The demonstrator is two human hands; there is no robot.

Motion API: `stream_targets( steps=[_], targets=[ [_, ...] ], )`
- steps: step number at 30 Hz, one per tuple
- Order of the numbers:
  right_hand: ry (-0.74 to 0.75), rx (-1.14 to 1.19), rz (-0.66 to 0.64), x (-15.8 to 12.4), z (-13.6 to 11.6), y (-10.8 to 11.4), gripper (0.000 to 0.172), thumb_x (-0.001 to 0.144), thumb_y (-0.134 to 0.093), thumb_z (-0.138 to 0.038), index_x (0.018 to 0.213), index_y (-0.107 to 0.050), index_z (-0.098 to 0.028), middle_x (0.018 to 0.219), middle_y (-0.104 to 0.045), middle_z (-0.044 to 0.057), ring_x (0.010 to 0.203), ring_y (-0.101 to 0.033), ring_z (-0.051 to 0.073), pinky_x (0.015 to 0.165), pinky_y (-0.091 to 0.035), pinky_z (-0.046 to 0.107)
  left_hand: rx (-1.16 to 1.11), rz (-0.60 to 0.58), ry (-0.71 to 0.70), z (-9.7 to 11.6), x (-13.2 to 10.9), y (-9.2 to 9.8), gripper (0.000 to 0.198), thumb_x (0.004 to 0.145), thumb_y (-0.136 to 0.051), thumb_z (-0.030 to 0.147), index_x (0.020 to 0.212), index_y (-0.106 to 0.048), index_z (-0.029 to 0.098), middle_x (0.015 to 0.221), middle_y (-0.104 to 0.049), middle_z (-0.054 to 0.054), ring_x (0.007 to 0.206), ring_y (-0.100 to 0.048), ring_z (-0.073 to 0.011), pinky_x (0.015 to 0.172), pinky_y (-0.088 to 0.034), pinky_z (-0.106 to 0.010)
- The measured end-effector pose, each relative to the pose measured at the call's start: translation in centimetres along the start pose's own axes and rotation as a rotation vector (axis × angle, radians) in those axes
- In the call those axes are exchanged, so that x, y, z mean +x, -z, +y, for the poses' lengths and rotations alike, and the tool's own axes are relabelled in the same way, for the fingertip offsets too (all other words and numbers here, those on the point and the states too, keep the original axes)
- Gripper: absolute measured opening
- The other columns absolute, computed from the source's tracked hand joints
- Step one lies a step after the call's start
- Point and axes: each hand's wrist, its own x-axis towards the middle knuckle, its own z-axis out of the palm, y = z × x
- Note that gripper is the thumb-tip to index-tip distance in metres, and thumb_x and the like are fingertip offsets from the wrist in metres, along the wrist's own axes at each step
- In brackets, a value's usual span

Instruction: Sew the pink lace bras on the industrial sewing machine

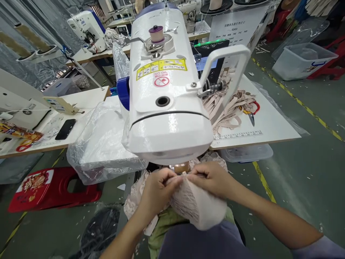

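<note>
Right in front of me stands a white sewing machine with a thread bobbin on top. Below its head, my left hand and my right hand pinch the upper edge of a pale pink bra cup with a gathered, lacy side. Thumbs and fingers are close together at the top edge, near the machine's underside. The cup hangs down over my lap. More lace fabric is bunched to the left of my left hand. The needle area is hidden by the machine head.
On the right table lie pale fabric strips, scissors and a ruler. A plastic-covered surface is at left, near a phone. A red stool stands on the floor, and a clear bin at far right.
</note>
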Motion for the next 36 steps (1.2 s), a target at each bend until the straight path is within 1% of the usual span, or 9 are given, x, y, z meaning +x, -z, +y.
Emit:
stream_targets(
  steps=[2,5,10,14,21,25,28,30,36],
  targets=[
    [-0.058,-0.087,0.055,1.0,0.6,0.3,0.042,0.090,-0.058,-0.040,0.055,-0.047,-0.018,0.053,-0.047,-0.003,0.052,-0.040,0.010,0.052,-0.027,0.025,-0.037,0.108,0.064,-0.3,1.1,0.4,0.030,0.086,-0.059,0.041,0.069,-0.064,0.017,0.062,-0.061,-0.001,0.057,-0.054,-0.0143,0.052,-0.038,-0.024],
    [-0.109,-0.112,0.046,2.3,1.1,0.7,0.051,0.090,-0.054,-0.044,0.053,-0.029,-0.021,0.051,-0.032,-0.004,0.050,-0.034,0.011,0.051,-0.025,0.026,-0.027,0.245,0.113,-0.6,2.8,0.2,0.030,0.082,-0.062,0.039,0.060,-0.059,0.018,0.052,-0.053,0.000,0.057,-0.053,-0.0167,0.054,-0.041,-0.026],
    [-0.095,-0.124,0.082,3.4,1.7,1.2,0.045,0.089,-0.057,-0.054,0.059,-0.052,-0.022,0.057,-0.048,0.001,0.065,-0.053,0.020,0.062,-0.043,0.030,-0.130,0.355,-0.065,-0.6,4.7,0.0,0.011,0.076,-0.062,0.031,0.073,-0.064,0.020,0.063,-0.064,-0.002,0.077,-0.063,-0.0234,0.085,-0.053,-0.037],
    [-0.094,-0.133,0.061,3.7,2.3,1.5,0.043,0.088,-0.058,-0.060,0.068,-0.064,-0.022,0.059,-0.054,0.002,0.069,-0.057,0.022,0.067,-0.049,0.032,-0.122,0.351,-0.061,-0.4,5.0,0.4,0.013,0.073,-0.062,0.031,0.079,-0.064,0.020,0.075,-0.071,-0.006,0.080,-0.066,-0.0254,0.089,-0.053,-0.042],
    [-0.124,-0.090,0.104,3.7,2.8,1.2,0.043,0.085,-0.061,-0.058,0.063,-0.059,-0.022,0.061,-0.056,0.001,0.066,-0.055,0.020,0.065,-0.048,0.030,-0.095,0.362,-0.085,-1.0,5.0,0.6,0.007,0.073,-0.061,0.028,0.074,-0.059,0.021,0.072,-0.069,-0.005,0.082,-0.066,-0.0259,0.086,-0.054,-0.040],
    [-0.143,0.018,0.120,3.3,3.1,0.6,0.048,0.082,-0.057,-0.063,0.059,-0.048,-0.021,0.060,-0.050,0.000,0.062,-0.049,0.016,0.060,-0.041,0.028,-0.081,0.357,0.051,-3.0,4.1,0.3,0.014,0.079,-0.060,0.033,0.076,-0.057,0.020,0.074,-0.069,-0.005,0.077,-0.064,-0.0220,0.082,-0.054,-0.036],
    [-0.141,0.085,0.119,2.8,3.2,0.4,0.051,0.081,-0.053,-0.064,0.055,-0.039,-0.022,0.057,-0.042,-0.001,0.056,-0.041,0.013,0.055,-0.034,0.027,-0.165,0.502,0.102,-5.3,2.5,-0.9,0.031,0.084,-0.059,0.048,0.093,-0.059,0.019,0.088,-0.069,-0.008,0.082,-0.065,-0.0215,0.075,-0.054,-0.032],
    [-0.151,0.109,0.136,2.4,3.4,0.3,0.052,0.080,-0.052,-0.064,0.054,-0.037,-0.022,0.055,-0.039,-0.002,0.053,-0.037,0.012,0.053,-0.030,0.027,-0.252,0.578,0.060,-7.1,1.0,-2.4,0.047,0.084,-0.059,0.059,0.109,-0.056,0.019,0.107,-0.067,-0.013,0.098,-0.066,-0.0248,0.081,-0.055,-0.035],
    [-0.188,0.142,0.131,0.8,5.0,0.4,0.059,0.079,-0.048,-0.076,0.056,-0.037,-0.023,0.054,-0.033,-0.005,0.050,-0.032,0.011,0.052,-0.024,0.028,-0.350,0.304,-0.104,-12.4,-3.6,-8.7,0.089,0.079,-0.063,0.069,0.148,-0.031,0.023,0.152,-0.039,-0.018,0.140,-0.042,-0.0333,0.110,-0.044,-0.045]
  ],
)
